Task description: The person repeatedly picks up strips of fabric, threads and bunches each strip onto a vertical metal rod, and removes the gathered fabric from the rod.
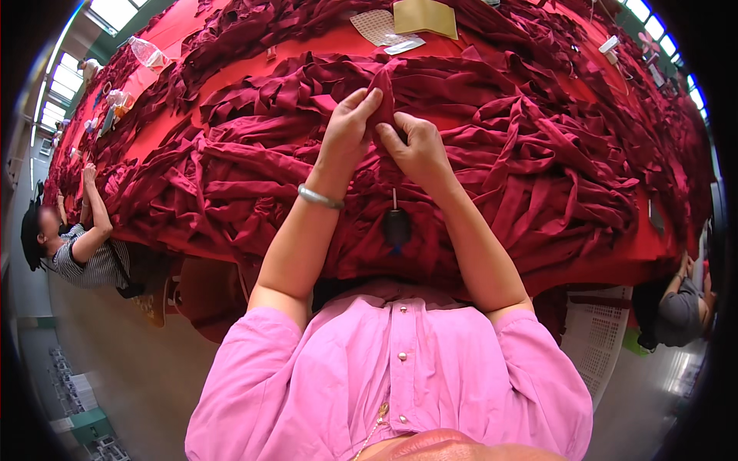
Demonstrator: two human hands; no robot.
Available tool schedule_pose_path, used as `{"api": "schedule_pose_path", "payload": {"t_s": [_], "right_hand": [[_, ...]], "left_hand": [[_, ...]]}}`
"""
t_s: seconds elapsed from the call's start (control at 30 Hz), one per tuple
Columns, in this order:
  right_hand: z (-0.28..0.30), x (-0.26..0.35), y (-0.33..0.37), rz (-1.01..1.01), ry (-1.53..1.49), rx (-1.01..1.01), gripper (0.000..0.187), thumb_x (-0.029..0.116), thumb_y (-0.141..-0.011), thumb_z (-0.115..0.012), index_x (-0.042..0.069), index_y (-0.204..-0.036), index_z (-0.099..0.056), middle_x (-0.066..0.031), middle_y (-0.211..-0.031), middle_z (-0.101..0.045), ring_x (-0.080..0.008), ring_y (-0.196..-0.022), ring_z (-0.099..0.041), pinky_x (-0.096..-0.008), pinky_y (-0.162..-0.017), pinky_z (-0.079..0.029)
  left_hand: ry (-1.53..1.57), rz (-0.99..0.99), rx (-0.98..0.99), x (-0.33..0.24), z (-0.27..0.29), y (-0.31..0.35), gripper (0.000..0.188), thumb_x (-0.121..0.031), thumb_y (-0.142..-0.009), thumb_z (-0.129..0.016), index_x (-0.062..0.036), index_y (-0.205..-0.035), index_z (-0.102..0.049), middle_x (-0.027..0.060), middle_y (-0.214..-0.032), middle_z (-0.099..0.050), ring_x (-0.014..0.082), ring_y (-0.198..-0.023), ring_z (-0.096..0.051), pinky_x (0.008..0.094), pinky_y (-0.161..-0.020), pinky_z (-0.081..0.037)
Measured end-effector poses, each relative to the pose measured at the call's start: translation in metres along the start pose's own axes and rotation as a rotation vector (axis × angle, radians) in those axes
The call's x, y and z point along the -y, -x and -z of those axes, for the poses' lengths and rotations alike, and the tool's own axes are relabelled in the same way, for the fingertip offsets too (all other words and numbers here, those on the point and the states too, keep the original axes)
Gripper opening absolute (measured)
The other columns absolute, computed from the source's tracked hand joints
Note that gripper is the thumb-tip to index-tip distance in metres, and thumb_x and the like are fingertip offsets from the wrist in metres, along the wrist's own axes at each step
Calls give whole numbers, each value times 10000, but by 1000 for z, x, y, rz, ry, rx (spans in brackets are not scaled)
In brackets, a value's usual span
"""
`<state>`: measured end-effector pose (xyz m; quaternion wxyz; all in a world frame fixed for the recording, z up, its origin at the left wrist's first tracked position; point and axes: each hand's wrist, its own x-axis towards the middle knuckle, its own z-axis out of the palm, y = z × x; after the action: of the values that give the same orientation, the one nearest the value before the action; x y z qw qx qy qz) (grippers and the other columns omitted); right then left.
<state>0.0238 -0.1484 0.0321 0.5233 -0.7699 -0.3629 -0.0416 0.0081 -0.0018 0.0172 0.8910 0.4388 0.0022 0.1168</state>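
Observation:
Both of my hands are raised close together over a table heaped with dark red fabric strips (530,146). A pointed piece of dark red fabric (383,86) stands up between them. My left hand (350,127) pinches its left edge between thumb and fingers. Lower on the right edge, my right hand (419,146) is closed on the same piece with thumb and forefinger. Just below my hands is a black-handled tool (394,224) with a thin metal shaft; its tip and exact kind are unclear.
At the far side lie a yellow envelope-like packet (425,17), a dotted sheet (374,28) and a small white packet (404,46). A clear plastic bottle (147,52) lies far left. One person (84,246) works at left, another (680,307) at right. Printed paper (596,338) hangs below the table edge.

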Motion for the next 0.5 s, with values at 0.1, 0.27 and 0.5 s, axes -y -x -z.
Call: {"api": "schedule_pose_path", "payload": {"t_s": [0.1,0.27,0.5], "right_hand": [[3,0,4,-17,-21,2,342,233,-870,-629,-30,-707,-483,-163,-578,-414,-151,-536,-360,-366,-511,-354],[7,9,-6,-129,99,92,343,301,-829,-621,-13,-721,-534,-230,-679,-564,-414,-677,-576,-472,-593,-419],[3,5,-2,-66,113,38,331,309,-826,-613,-1,-737,-535,-225,-711,-586,-424,-717,-581,-491,-608,-429]], "left_hand": [[55,44,-108,1,-9,16,164,-170,-925,-609,-39,-1022,-628,58,-897,-666,131,-747,-629,261,-667,-519],[-36,83,43,-24,-16,-19,177,-157,-915,-625,-18,-1025,-633,49,-893,-654,103,-777,-613,229,-690,-505],[68,-126,-182,-1,-10,-8,16,-48,-921,-579,-64,-920,-582,13,-825,-632,83,-715,-608,200,-636,-510]]}}
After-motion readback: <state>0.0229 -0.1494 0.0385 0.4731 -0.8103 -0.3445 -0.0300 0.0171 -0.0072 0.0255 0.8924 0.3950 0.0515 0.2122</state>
